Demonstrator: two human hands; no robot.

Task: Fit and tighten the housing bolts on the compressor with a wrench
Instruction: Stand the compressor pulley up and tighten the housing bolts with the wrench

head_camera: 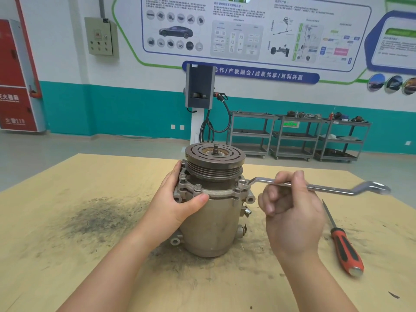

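Left hand (180, 199) grips the compressor (213, 212) steady; right hand (290, 206) grasps the ring wrench (315, 186) seated on a housing bolt (243, 182). Best pull smoothly, keeping the ring square.

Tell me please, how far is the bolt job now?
Done: bolts already sit in the compressor flange. In hand: right hand holds the wrench with its ring on the right-side bolt; left hand steadies the housing. Left: whether the others are tight cannot be told.

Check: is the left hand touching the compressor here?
Touching. The head view shows the left hand wrapped against the compressor housing, thumb pressed on its front below the bolted flange, fingers behind the flange's left side.
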